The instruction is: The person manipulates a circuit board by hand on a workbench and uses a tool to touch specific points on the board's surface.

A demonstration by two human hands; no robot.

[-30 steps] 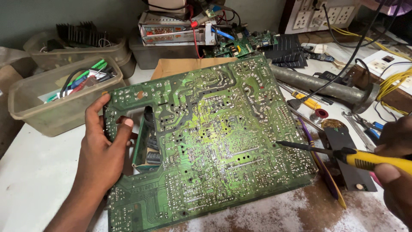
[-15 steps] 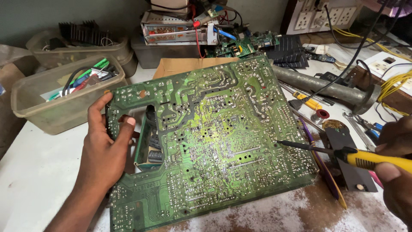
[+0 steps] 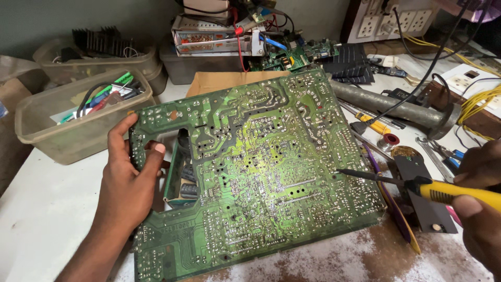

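- Circuit board: large, green, solder side up, lying tilted on the white worktop; position much as half a second ago.
- Left hand: thumb and fingers closed on the board's left edge beside the cut-out, pinning it. Grip unchanged across the three pictures.
- Right hand: wrapped round a yellow-handled soldering iron. Its dark tip sits at the board's right edge, barely shifted from a second ago; judged to mean work stays on one spot.
- Change overall: slight; the view has only drifted a little.
- Hidden: the board's underside and its parts, apart from a few seen through the cut-out.
- Cut off: right hand and iron handle run out at the frame edge.
- Unclear: whether the tip touches a joint; contents of the plastic tub beyond coloured wires.
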